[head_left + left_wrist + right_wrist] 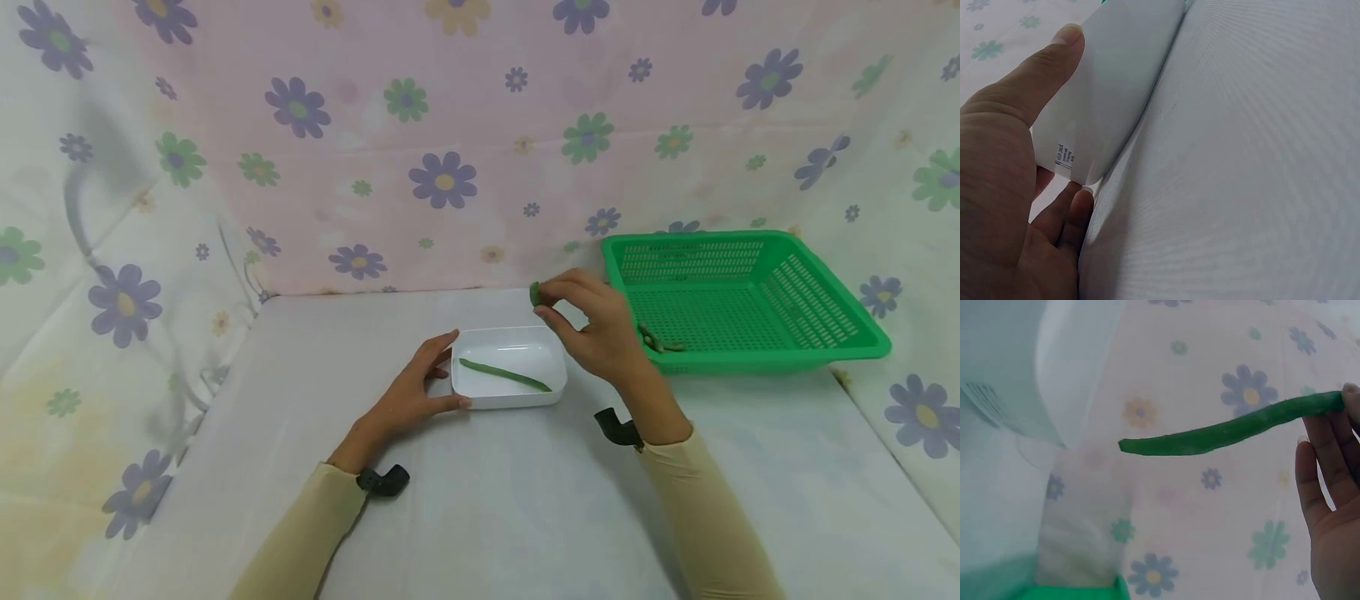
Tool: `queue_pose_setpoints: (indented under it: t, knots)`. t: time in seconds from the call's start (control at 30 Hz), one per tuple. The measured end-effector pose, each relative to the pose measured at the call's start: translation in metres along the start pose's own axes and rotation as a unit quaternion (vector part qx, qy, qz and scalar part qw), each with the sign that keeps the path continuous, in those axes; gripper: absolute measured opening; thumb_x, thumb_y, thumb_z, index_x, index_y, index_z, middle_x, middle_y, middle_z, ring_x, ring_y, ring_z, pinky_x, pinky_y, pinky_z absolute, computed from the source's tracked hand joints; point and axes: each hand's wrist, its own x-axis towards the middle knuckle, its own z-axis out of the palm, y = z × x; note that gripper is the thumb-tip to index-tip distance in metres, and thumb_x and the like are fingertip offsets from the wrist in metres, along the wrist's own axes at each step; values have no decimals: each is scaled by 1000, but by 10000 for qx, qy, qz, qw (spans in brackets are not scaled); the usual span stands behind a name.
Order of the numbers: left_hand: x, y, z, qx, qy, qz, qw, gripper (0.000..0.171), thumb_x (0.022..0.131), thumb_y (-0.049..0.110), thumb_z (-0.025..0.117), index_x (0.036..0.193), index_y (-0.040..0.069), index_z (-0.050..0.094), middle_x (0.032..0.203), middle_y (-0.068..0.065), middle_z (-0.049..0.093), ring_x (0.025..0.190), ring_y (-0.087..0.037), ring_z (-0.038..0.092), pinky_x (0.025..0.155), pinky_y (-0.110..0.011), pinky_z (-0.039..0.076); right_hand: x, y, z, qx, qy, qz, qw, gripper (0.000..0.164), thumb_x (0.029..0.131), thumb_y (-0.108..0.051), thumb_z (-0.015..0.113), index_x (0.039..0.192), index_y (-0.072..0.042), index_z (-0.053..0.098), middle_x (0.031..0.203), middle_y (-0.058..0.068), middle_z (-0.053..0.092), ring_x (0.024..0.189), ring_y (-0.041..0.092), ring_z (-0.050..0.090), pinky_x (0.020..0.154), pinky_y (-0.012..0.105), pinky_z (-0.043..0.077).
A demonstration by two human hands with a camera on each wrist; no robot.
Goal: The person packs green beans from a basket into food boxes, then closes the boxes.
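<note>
My left hand (pixel 411 387) grips the left end of a small white rectangular dish (pixel 510 402), thumb at the near corner and fingers at the far one. In the left wrist view, the thumb lies along the dish's side (pixel 1116 75), near small printed text. One green bean (pixel 504 375) lies slantwise inside the dish. Above and to the right of it, my right hand (pixel 600 329) pinches another green bean (pixel 1210 434) by one end between thumb and fingers. That bean looks foreshortened in the head view; its whole slightly curved length shows in the right wrist view.
A green plastic basket (pixel 765 362) stands at the back right, just beyond my right hand. Several small bean pieces (pixel 660 340) lie in its near left corner. Flowered cloth (pixel 480 108) hangs behind the white-covered table (pixel 480 508) and at both sides.
</note>
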Motion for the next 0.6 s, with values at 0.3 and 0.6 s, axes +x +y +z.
queue_pose_setpoints:
  t: [0.3, 0.6]
  knots:
    - [1, 2, -1, -7, 63, 159, 9999, 107, 86, 25, 92, 170, 28, 25, 170, -9, 31, 154, -29, 40, 112, -53, 48, -10, 7, 39, -94, 131, 259, 9995, 24, 89, 5, 82, 112, 0, 76, 102, 9, 75, 92, 24, 72, 83, 29, 58]
    - [0, 12, -1, -101, 58, 145, 9998, 106, 86, 17, 91, 170, 15, 26, 170, -14, 30, 154, -33, 40, 111, -54, 49, -27, 14, 72, -275, -425, 668, 9965, 26, 93, 1, 80, 118, 1, 75, 103, 8, 72, 89, 19, 72, 77, 33, 61]
